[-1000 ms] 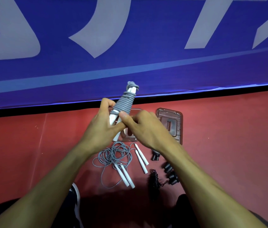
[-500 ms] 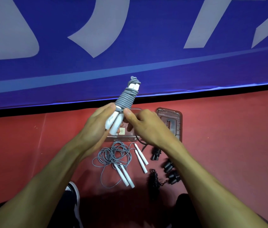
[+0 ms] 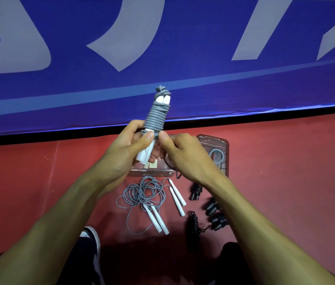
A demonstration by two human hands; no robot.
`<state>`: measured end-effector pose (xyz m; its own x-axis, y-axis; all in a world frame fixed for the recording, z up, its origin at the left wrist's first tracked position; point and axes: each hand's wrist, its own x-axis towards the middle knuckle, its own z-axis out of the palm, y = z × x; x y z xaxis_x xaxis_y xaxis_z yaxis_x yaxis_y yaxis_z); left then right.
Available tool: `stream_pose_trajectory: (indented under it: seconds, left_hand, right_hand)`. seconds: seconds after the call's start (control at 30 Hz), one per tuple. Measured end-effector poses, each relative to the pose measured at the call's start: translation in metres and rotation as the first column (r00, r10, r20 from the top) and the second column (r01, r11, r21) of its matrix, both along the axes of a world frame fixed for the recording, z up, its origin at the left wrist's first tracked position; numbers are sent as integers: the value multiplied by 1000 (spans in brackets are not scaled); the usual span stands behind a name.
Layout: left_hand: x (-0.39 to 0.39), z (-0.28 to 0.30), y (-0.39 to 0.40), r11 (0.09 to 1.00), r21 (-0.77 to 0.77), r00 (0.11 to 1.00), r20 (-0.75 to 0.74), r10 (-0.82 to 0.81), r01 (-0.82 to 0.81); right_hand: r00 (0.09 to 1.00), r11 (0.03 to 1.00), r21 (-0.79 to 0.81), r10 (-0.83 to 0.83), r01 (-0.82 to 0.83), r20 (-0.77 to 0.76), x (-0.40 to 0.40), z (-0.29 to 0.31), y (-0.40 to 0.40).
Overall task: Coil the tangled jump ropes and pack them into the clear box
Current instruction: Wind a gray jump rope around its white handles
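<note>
The left hand point(image 3: 121, 155) grips the white handles of a wound grey jump rope point(image 3: 156, 118), held tilted above the clear box point(image 3: 152, 171); the right hand point(image 3: 185, 155) pinches its lowest coil. A loose grey rope point(image 3: 142, 192) lies on the red floor point(image 3: 286, 182) below.

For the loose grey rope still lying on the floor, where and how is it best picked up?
Judging by its pose, take the loose grey rope by its two white handles: they lie side by side, rigid, pointing toward the person. A hand coming from above could pinch both together; the tangled cord would likely trail and snag.
</note>
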<state>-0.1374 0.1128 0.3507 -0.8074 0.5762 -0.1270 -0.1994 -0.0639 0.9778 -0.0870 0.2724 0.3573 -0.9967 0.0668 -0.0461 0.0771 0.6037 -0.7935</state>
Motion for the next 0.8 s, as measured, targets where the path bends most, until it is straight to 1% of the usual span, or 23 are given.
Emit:
stream_pose_trajectory:
  seconds: [0.07,0.13,0.33,0.43,0.5,0.6,0.67,0.73,0.8]
  left_hand:
    - [1,-1,1,999,-31,999,-45,12,-14]
    - [1,-4,1,997,-59,996,-81,47,-51]
    - [1,-6,0,987,-146,987,-158,40,-64]
    - [2,-6,1,993,-105,994,-97,48,-58]
    - [3,-5,1,996,-70,995,-86,44,-50]
    - [5,-6,4,994,-90,993,-105,55,-65]
    - [6,-10,6,988,-139,989,-141,53,-72]
    - [4,-12,6,980,-188,984,-175,34,-67]
    - [3,-9,4,982,-188,990,-138,8,-35]
  right_hand:
    - [994,998,-67,-8,15,107,1,4,-2]
    - [988,995,-97,-7,23,156,0,6,-2]
    - [990,993,-117,0,17,142,0,3,-1]
    - [987,990,-121,-47,66,153,0,4,2]
    - [986,992,-88,-82,95,146,1,5,5]
    - [983,995,-63,-72,84,172,3,5,6]
    - [982,997,-47,-51,60,183,4,5,6]
    - [989,999,-13,-36,38,146,3,4,4]
    - [994,999,-4,-35,36,103,1,2,4]
